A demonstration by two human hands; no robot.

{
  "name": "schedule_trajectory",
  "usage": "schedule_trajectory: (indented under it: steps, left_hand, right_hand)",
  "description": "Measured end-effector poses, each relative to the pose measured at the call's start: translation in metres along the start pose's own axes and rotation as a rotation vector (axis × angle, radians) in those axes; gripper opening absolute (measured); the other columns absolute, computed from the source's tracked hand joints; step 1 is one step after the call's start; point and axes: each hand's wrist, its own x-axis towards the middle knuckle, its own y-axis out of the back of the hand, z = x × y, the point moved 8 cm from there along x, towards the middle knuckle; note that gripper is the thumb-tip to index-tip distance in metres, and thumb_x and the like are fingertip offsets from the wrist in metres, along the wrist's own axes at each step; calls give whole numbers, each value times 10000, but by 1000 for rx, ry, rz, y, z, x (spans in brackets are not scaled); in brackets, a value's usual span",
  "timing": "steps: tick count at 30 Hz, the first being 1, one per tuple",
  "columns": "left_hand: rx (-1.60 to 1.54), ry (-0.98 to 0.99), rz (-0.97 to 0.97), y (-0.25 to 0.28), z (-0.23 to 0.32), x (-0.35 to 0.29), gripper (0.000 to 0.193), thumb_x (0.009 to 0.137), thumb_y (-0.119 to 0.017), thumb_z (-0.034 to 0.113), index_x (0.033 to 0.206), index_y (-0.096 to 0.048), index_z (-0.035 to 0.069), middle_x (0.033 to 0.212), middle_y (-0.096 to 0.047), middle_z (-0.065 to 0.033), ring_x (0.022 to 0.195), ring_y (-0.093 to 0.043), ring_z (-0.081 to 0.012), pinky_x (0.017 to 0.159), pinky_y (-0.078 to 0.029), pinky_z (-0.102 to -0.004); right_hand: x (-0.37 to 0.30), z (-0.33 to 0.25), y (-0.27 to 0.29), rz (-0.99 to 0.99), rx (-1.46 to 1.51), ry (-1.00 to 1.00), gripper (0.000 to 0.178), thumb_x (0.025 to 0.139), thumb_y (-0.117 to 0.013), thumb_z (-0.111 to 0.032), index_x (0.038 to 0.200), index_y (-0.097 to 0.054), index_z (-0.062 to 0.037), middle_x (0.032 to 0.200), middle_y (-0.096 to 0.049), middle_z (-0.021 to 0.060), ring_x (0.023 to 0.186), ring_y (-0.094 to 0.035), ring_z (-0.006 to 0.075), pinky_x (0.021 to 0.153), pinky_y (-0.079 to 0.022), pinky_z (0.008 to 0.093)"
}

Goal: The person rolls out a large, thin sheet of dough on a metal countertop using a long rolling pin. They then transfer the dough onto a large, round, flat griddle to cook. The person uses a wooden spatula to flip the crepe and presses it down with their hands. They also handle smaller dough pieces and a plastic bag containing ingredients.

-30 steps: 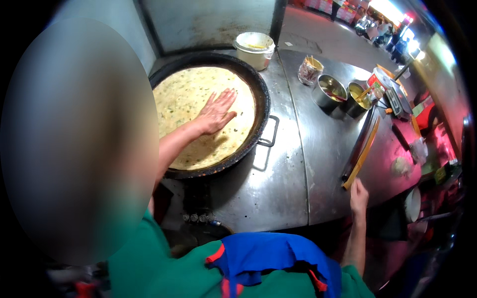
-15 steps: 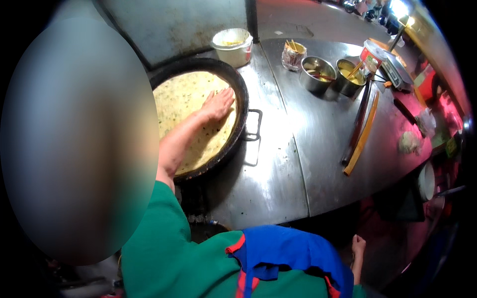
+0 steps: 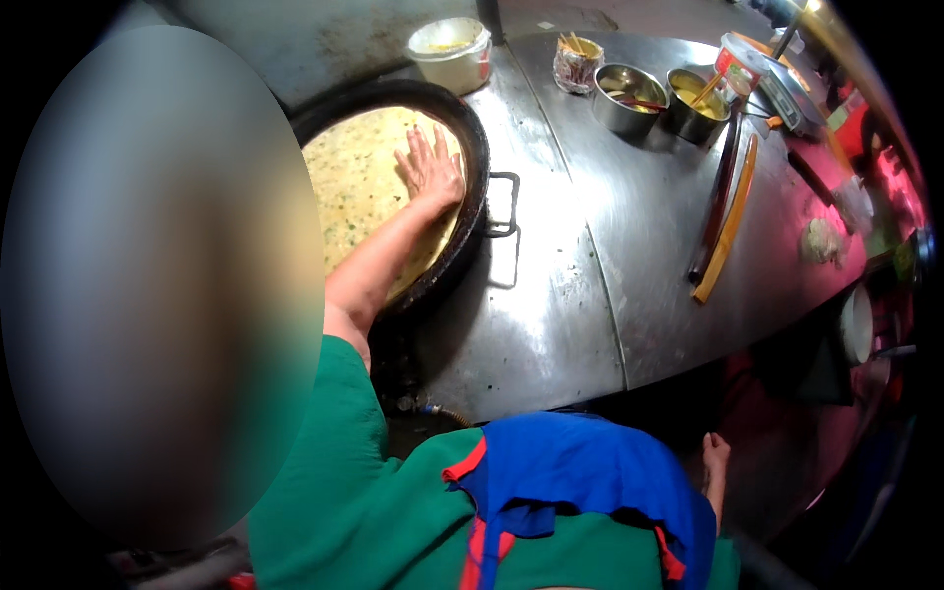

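My left hand (image 3: pixel 433 172) lies flat on a large round flatbread (image 3: pixel 359 167), near its right edge, with the fingers spread and pointing away. Pale dough flecked with green fills a wide black pan (image 3: pixel 479 147), which has a metal loop handle (image 3: pixel 512 205) on its right side. A blurred patch covers the left part of pan and bread. Down by my right side hangs my right hand (image 3: pixel 717 452), small in view, its fingers curled in. Nothing shows in it, and it touches nothing that I can see.
A steel worktop (image 3: pixel 551 295) runs to the right of the pan. On it stand a white tub (image 3: pixel 454 64), a foil-wrapped cup (image 3: pixel 577 69), two steel pots (image 3: pixel 629 108), a white-and-red tub (image 3: pixel 739 64) and a scale (image 3: pixel 790 103). Long dark and yellow strips (image 3: pixel 730 231) lie there.
My left hand has turned on the flatbread, and its fingers now spread more and point farther away. The view has shifted, so the worktop sits higher. My right hand stays curled at my side.
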Motion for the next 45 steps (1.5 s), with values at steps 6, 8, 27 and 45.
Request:
schedule_trajectory:
  steps: [6, 8, 27, 45]
  left_hand:
    - [3, 16, -136, 4, 14, 0, 716, 1057, -374, 451, 1668, -74, 229, 1722, 26, -196, 1583, 96, -390, 1220, 104, -622]
    - [-81, 82, -153, 12, 3, 20, 719, 1059, -377, 457, 1667, -87, 206, 1726, 18, -174, 1591, 59, -359, 1229, 78, -617]
    - [132, -281, -149, 47, 11, 54, 850, 1001, -299, 730, 1525, -410, 70, 1596, -385, -162, 1507, -305, -343, 1260, -144, -536]
    - [-787, -145, 30, 136, 194, -83, 479, 948, -716, 475, 842, -792, 14, 500, -522, -10, 513, -493, -56, 494, -395, -282]
  right_hand:
    - [2, 53, 19, 66, -19, -1, 465, 958, -710, -255, 1297, -655, 58, 1217, -719, 214, 1123, -691, 294, 964, -524, 383]
    - [0, 63, 22, 28, -151, -25, 460, 952, -712, -251, 1292, -658, 54, 1218, -717, 218, 1132, -690, 304, 975, -520, 380]
    - [-24, 97, 21, 104, 48, -84, 454, 922, -752, -249, 1243, -681, 65, 1181, -733, 201, 1067, -713, 255, 928, -546, 352]
    - [25, 195, 3, -173, 378, -480, 167, 1001, -666, -174, 916, -632, -34, 716, -619, 87, 519, -547, 187, 431, -442, 337]
